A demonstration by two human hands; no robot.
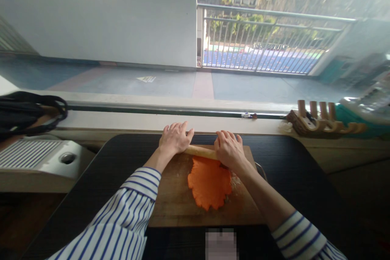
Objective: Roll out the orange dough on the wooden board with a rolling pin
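Observation:
A pale wooden rolling pin (201,152) lies across the far edge of a flat orange sheet of dough (209,183), which has a ragged outline. My left hand (176,137) presses on the pin's left end, fingers bent over it. On the right end rests my right hand (230,148), its fingers curled over the wood in the same way. Both palms hide the pin's ends. Beneath the dough is a wooden cutting board (170,207), with pale crumbs or flour right of the dough. A metal handle (261,170) shows at the board's right side.
The board lies on a dark table (115,178) against a window sill (137,122). A wooden rack with pegs (323,122) stands on the sill at right, a small wrapper (249,115) nearer the middle. At left are a black bag (24,111) and a white slatted unit (45,160).

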